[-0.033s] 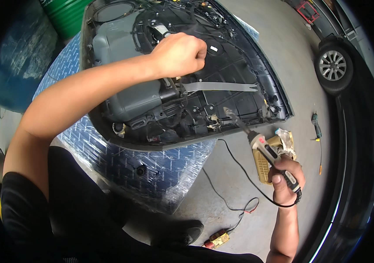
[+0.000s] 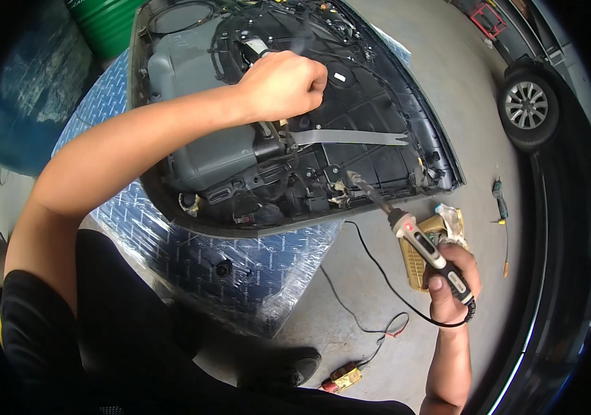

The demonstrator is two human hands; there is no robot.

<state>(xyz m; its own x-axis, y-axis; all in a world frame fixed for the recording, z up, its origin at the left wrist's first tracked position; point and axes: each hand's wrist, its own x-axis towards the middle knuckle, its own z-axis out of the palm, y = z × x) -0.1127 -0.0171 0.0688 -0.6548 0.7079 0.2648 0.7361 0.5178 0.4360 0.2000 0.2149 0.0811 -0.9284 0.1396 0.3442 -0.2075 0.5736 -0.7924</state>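
In my right hand [image 2: 453, 277] is a soldering iron [image 2: 416, 238] with a grey and black handle, a lit red light and a dark cord. Its tip points up and left, in front of the near right edge of a black car door panel [image 2: 351, 111]. My left hand [image 2: 285, 86] is closed over the middle of the panel; whatever its fingers hold is hidden. Just below that hand, a flat metal pry tool [image 2: 351, 137] with a forked end lies across the panel. A grey smooth section [image 2: 212, 162] of the panel lies under my left forearm.
The panel rests on a blue, plastic-wrapped surface [image 2: 268, 270]. Beyond the iron stands a yellow basket [image 2: 414, 266]; a screwdriver-like tool [image 2: 499, 197] lies on the floor. A cable leads to a yellow-red device [image 2: 344, 379]. A dark car [image 2: 565, 228] stands right, a green drum [image 2: 105, 28] far left.
The soldering iron has shifted slightly left, its tip a little further from my body. My left hand stays in the same place.
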